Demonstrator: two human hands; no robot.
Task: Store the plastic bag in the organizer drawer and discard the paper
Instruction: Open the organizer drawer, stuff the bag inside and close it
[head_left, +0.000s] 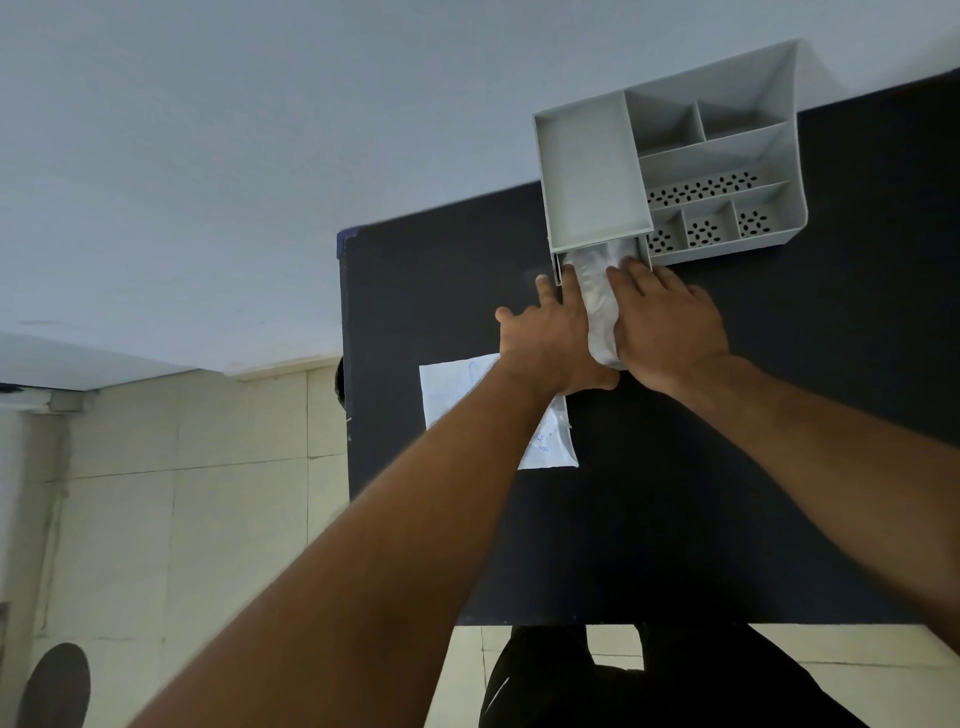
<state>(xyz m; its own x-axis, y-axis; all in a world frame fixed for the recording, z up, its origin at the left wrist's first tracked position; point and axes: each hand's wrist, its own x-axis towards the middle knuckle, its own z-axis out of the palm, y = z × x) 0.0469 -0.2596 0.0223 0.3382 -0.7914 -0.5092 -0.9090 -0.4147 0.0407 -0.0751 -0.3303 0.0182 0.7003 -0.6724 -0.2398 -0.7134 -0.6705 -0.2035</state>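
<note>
A grey plastic organizer stands at the far edge of the dark table. Its bottom drawer is pulled out toward me. A clear crumpled plastic bag lies half inside the drawer, its near end hanging over the drawer front. My left hand presses on the bag's left side, fingers spread, with fingertips at the drawer's left wall. On the bag's right side rests my right hand, its fingers reaching into the drawer. A white sheet of paper lies flat on the table under my left wrist.
The organizer's top holds several open compartments, some with perforated floors. The table's left edge drops to a tiled floor. A pale wall rises behind the table. My dark-clothed legs show below the table's near edge.
</note>
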